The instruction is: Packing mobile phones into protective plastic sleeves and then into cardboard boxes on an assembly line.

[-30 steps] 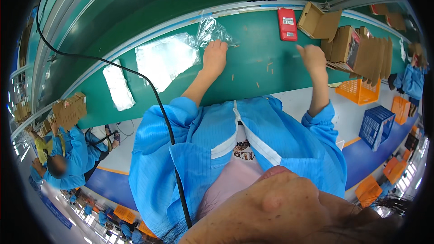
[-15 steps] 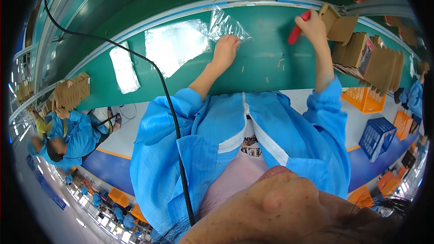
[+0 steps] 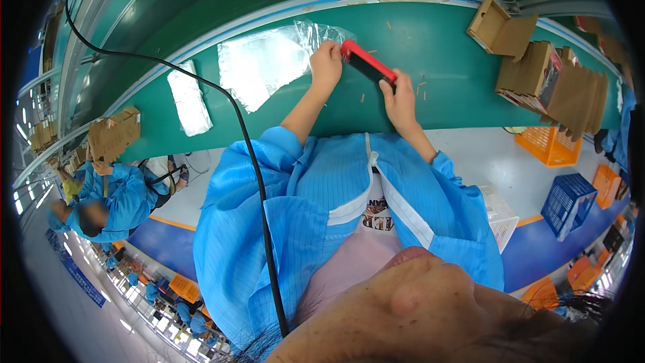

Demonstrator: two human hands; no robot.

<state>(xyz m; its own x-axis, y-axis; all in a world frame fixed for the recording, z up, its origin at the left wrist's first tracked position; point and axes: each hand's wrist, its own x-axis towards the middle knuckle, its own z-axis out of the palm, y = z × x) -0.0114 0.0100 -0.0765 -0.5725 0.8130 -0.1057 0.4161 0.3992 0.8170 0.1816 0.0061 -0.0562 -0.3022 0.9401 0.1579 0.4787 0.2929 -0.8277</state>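
Red device: carried leftward since half a second ago, from beside the open carton to the left hand; now a slim red slab-shaped device (image 3: 373,62) with a dark face, held aslant above the green bench (image 3: 443,74), far end at the bag.
Clear bag: the clear plastic bag (image 3: 314,32) lies beside the left hand, crumpled, its film overlapping the stack of flat bags (image 3: 259,67).
Stage, judged: device and bag have been brought together; most of the device's length is outside the film. Whether its far end is inside the bag mouth or only against it, cannot tell.
Unfinished, as seen: device not enclosed; open cardboard carton (image 3: 494,27) stands with its lid folded back, well apart from the hands. More flat bags remain in the stack.
Left fingers: left hand (image 3: 326,64) has them curled in, apparently pinching the bag's edge, with the device's far end at the fingertips; exact contact with the device unclear.
Right fingers: right hand (image 3: 401,99) grips the device's near end, thumb on one side and fingers on the other, no spare gap.
Surroundings: row of cardboard cartons (image 3: 527,81) to the right; small tan scraps (image 3: 363,98) scattered on the bench near the right hand.
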